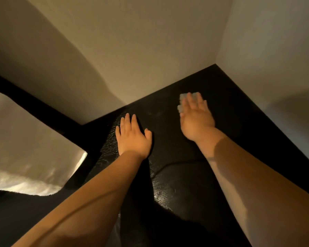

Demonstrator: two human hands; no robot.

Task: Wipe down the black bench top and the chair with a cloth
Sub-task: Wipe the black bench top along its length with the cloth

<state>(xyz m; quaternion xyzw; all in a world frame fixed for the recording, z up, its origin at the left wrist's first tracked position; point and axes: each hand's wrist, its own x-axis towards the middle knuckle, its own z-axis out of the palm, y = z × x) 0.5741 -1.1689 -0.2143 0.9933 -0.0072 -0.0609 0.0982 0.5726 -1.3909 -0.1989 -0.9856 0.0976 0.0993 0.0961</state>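
The black bench top [169, 125] fills the middle of the head view and runs into a wall corner at the upper right. My right hand [195, 118] lies flat with straight fingers, pressing a pale cloth [183, 98] onto the bench near the back wall; only the cloth's far and left edges show past the fingers. My left hand [132, 136] rests flat on the bench to the left, fingers straight, holding nothing. No chair is recognisable in this view.
Off-white walls [141, 50] close the bench at the back and on the right [275, 68]. A black beam [43, 111] runs off to the left from the bench edge. Below it a pale, lit surface [25, 157] lies at the lower left.
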